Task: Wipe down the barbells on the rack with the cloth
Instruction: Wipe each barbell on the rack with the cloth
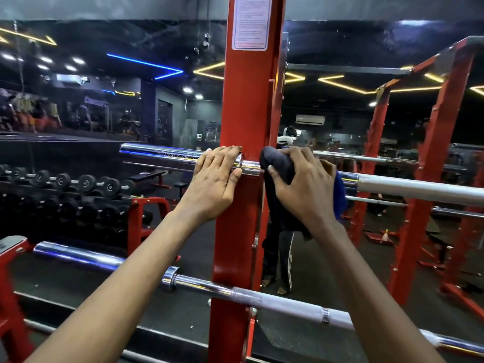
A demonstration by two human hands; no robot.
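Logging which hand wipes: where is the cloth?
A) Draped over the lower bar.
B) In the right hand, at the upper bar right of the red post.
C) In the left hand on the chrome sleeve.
B: the right hand grips the dark cloth at the upper barbell, right of the red upright; the left hand grips that barbell bare.

The left hand (217, 179) and right hand (303, 187) extend from bare forearms (125, 279), the fingers (222, 155) short-nailed.
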